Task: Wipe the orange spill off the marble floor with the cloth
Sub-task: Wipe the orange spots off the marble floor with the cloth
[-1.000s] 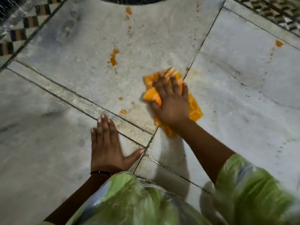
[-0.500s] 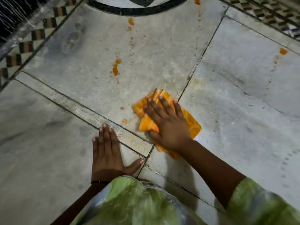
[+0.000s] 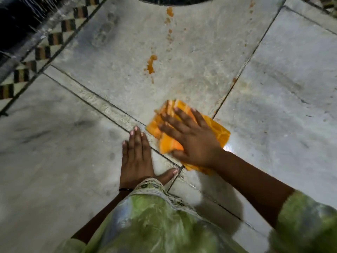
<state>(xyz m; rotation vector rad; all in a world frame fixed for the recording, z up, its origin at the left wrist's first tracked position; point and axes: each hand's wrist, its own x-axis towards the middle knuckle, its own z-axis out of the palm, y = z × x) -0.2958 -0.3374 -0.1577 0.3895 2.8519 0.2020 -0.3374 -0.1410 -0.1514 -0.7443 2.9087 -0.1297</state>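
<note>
An orange folded cloth [image 3: 219, 131] lies flat on the grey marble floor [image 3: 273, 88]. My right hand [image 3: 191, 137] presses on it with straight, spread fingers and covers most of it. My left hand [image 3: 136, 157] rests flat on the floor just left of the cloth, fingers together, thumb out to the right. An orange spill blob [image 3: 151, 64] sits on the slab beyond the cloth. A trail of smaller orange drops [image 3: 169, 21] runs farther away toward the top edge.
A checkered tile border [image 3: 36, 52] runs diagonally along the upper left. Dark grout lines [image 3: 109, 115] cross the floor between slabs. A dark curved inlay [image 3: 173, 0] shows at the top. My green patterned clothing [image 3: 155, 225] fills the bottom of the view.
My right hand slid the cloth toward me and to the left, over the two small drops near my left hand, which no longer show. My left hand stayed planted.
</note>
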